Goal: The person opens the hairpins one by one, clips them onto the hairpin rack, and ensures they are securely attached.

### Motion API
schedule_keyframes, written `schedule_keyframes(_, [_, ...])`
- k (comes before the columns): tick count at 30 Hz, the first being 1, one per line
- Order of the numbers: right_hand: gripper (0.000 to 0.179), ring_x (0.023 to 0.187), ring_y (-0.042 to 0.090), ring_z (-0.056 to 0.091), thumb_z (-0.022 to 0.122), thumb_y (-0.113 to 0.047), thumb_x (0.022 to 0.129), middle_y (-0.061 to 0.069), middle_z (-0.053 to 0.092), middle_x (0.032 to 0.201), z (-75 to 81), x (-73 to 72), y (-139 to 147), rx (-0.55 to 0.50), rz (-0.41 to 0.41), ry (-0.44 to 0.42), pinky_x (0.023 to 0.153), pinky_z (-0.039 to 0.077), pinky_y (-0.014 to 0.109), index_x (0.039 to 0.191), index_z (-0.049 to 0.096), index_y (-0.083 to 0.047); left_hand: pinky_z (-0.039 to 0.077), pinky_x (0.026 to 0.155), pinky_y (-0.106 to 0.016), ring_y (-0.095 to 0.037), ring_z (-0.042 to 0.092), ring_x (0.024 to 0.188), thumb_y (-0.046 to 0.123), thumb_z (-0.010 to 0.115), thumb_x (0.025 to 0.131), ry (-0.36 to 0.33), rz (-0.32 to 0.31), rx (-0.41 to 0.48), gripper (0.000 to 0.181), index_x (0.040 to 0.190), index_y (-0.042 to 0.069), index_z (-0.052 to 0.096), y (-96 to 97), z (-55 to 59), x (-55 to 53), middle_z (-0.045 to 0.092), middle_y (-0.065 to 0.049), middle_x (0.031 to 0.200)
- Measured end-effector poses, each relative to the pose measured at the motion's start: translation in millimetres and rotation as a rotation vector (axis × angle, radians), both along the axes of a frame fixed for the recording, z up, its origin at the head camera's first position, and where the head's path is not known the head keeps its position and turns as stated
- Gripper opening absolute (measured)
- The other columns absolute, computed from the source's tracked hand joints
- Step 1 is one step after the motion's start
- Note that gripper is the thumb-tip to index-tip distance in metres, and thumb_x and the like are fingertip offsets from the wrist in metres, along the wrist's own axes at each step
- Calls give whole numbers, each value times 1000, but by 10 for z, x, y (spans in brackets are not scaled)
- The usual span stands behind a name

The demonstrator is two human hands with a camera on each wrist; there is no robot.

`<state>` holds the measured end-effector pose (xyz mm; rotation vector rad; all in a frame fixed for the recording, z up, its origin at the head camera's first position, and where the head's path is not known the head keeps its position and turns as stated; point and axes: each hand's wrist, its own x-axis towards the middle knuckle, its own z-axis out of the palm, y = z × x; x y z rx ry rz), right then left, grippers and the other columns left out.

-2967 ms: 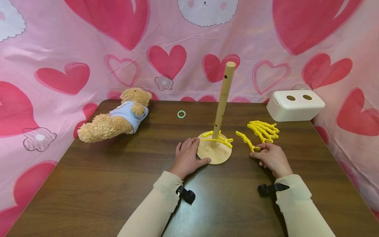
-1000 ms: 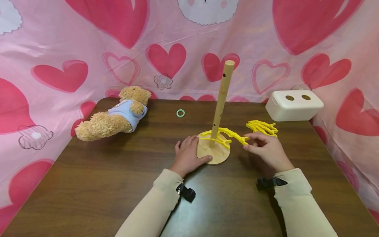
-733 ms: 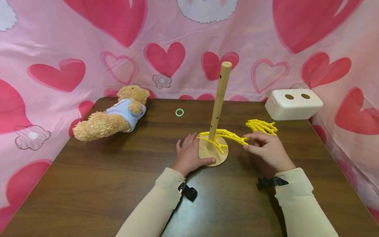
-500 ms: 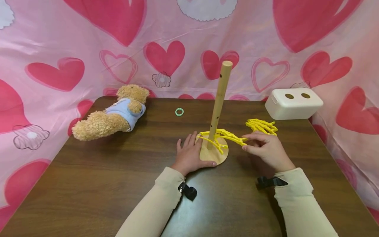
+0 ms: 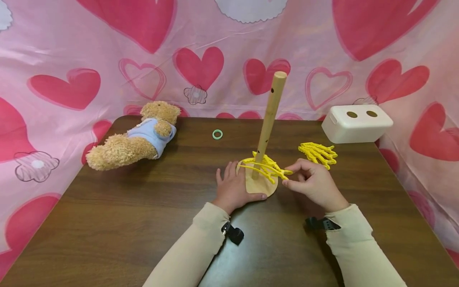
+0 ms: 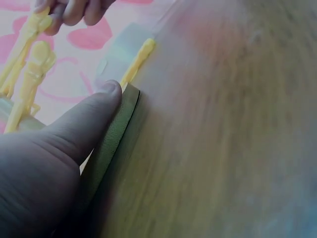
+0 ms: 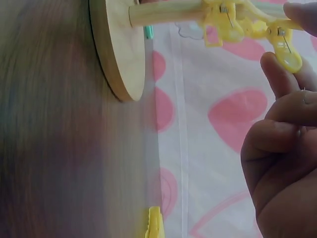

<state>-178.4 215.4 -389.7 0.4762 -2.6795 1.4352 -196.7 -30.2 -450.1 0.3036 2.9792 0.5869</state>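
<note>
My left hand point(image 5: 234, 189) lies with spread, straight fingers against the round wooden base point(image 5: 259, 186) of a stand. In the left wrist view its thumb point(image 6: 91, 114) presses on the base's rim. A wooden post point(image 5: 269, 115), leaning slightly right in the head view, rises from this base. My right hand point(image 5: 315, 185) pinches the handle end of a long yellow hair clip point(image 7: 286, 52) between thumb and fingers; the clip reaches toward the post's lower part. Another yellow hair clip point(image 7: 225, 22) sits on the post beside it, above the base.
Several more yellow hair clips point(image 5: 319, 154) lie in a bunch beyond my right hand. A white box point(image 5: 356, 129) with two round holes stands at the back right. Further left are a green ring point(image 5: 217, 134) and a teddy bear point(image 5: 143, 137). A heart-patterned cloth point(image 5: 199, 67) hangs behind the table.
My right hand has lifted a hair clip from the table and carried it left to the post. The stand has turned a little, and my left thumb has slid along the base's near edge.
</note>
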Motion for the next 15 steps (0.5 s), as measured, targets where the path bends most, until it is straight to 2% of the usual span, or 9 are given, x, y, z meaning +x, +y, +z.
schedule_keyframes(4, [25, 56, 22, 46, 85, -19, 82, 6, 53, 67, -4, 8, -23, -5, -15, 12, 47, 38, 30, 104, 74, -16, 5, 117, -64, -33, 15, 151, 85, 68, 66, -14, 13, -5, 118, 151, 9, 39, 35, -4, 1, 26, -13, 160])
schedule_keyframes(9, [30, 64, 21, 51, 83, -24, 85, 4, 60, 76, 15, 4, -14, 13, -26, 29, 54, 43, 28, 113, 75, -16, 4, 117, -64, -34, 14, 151, 85, 68, 66, -19, 14, -9, 119, 152, 9, 38, 43, -23, -6, 25, -14, 160])
schedule_keyframes(15, [40, 76, 24, 52, 81, -36, 86, 0, 66, 91, 50, 3, -22, 23, -12, -19, 61, 46, 28, 122, 74, -20, 3, 117, -65, -34, 13, 151, 85, 67, 66, -36, 7, -7, 120, 154, 10, 37, 43, -19, -14, 24, -14, 160])
